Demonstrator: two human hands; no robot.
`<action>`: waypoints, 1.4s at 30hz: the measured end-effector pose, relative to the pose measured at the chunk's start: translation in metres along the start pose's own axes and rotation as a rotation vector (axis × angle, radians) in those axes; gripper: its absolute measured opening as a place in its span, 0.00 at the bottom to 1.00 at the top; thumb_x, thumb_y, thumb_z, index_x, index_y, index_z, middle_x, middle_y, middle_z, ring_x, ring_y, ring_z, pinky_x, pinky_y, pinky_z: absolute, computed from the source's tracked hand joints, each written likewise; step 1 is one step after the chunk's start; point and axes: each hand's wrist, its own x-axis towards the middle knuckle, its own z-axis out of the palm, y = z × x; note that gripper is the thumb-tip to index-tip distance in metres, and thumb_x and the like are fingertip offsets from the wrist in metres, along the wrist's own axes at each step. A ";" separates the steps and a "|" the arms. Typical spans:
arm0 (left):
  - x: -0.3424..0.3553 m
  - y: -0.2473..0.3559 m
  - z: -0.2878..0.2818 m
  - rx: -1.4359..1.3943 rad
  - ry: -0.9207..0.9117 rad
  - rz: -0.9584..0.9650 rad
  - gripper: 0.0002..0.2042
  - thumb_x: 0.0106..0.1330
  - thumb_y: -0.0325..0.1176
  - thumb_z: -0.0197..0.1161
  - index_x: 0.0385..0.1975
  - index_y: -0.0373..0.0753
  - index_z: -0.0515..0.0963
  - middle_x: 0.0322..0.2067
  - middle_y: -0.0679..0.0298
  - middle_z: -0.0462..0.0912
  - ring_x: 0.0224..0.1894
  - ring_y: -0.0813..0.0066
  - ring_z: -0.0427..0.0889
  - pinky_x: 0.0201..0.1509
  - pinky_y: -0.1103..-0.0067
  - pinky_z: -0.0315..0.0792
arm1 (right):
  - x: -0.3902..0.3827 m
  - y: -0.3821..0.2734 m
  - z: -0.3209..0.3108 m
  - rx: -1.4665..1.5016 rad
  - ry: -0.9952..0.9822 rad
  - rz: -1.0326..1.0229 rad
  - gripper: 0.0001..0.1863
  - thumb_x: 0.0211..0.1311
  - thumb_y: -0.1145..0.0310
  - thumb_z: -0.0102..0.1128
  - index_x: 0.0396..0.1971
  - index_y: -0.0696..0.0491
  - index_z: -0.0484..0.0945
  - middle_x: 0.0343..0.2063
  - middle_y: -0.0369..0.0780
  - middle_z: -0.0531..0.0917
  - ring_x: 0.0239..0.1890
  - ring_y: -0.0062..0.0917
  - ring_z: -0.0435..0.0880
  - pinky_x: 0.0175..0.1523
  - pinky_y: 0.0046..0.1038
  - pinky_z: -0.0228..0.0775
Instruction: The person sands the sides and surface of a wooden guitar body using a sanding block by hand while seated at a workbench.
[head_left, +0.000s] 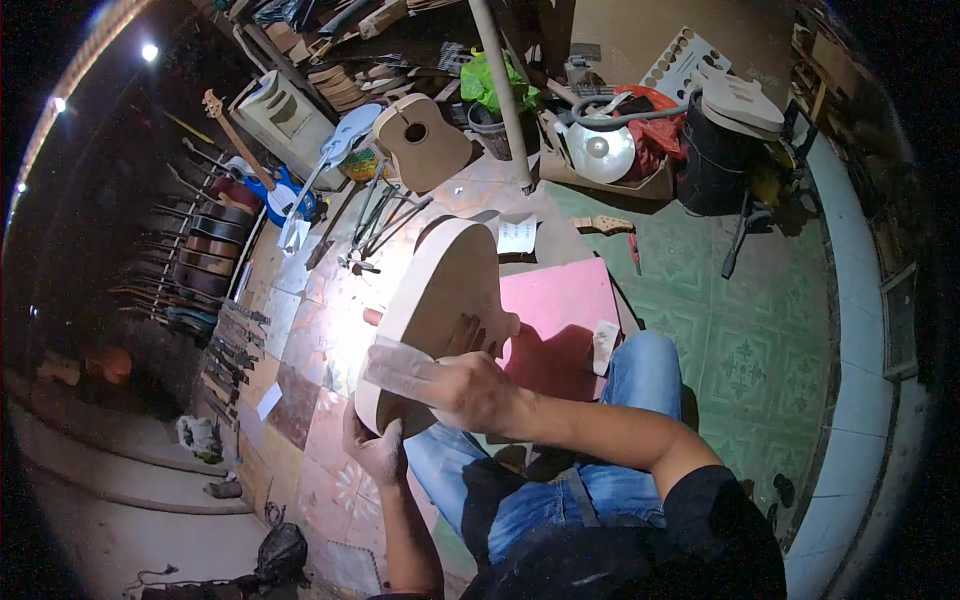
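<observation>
A bare pale-wood guitar body (425, 290) stands tilted on its edge in front of me, its side facing up. My left hand (378, 448) grips its lower end, thumb on the near side. My right hand (480, 392) is closed on a pale, flat piece that looks like folded sandpaper (400, 372), pressed against the rim of the body. The fingertips on the far side of that piece are hidden. Beneath and to the right of the body lies a pink board (565, 290), with a small white paper (604, 345) on it by my knee.
An acoustic guitar body (422, 145) and blue electric guitar (285, 195) stand at the far left, near a row of guitars (210, 245). Metal clamps (375, 235) lie on the tiles. A guitar neck (602, 225) and red-handled tool (635, 254) are ahead; a black bin (715, 160) stands far right.
</observation>
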 end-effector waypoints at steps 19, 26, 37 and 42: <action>-0.010 -0.005 0.000 -0.033 0.013 0.046 0.31 0.42 0.17 0.64 0.54 0.24 0.73 0.46 0.56 0.81 0.48 0.68 0.81 0.57 0.73 0.73 | 0.030 0.099 -0.033 -0.129 0.208 0.265 0.36 0.49 0.84 0.46 0.63 0.50 0.72 0.55 0.43 0.81 0.41 0.37 0.86 0.49 0.32 0.79; -0.006 -0.005 -0.015 0.009 0.083 0.001 0.29 0.47 0.20 0.67 0.55 0.25 0.73 0.46 0.57 0.81 0.49 0.68 0.81 0.57 0.73 0.74 | -0.046 0.147 0.015 0.387 0.049 0.962 0.24 0.62 0.75 0.45 0.58 0.53 0.74 0.44 0.43 0.82 0.43 0.29 0.82 0.50 0.29 0.75; 0.009 0.012 -0.033 0.276 -0.052 0.115 0.22 0.54 0.25 0.64 0.51 0.28 0.75 0.43 0.55 0.81 0.48 0.68 0.80 0.56 0.75 0.72 | -0.202 0.215 0.060 -0.177 0.003 0.697 0.15 0.62 0.70 0.51 0.44 0.59 0.81 0.31 0.43 0.83 0.32 0.29 0.83 0.34 0.34 0.78; 0.031 0.020 -0.023 0.408 -0.176 0.207 0.19 0.64 0.38 0.68 0.45 0.26 0.78 0.39 0.56 0.83 0.43 0.70 0.82 0.52 0.76 0.74 | -0.138 0.183 0.031 0.733 0.641 1.194 0.25 0.64 0.70 0.52 0.61 0.60 0.71 0.43 0.42 0.83 0.37 0.25 0.83 0.39 0.21 0.78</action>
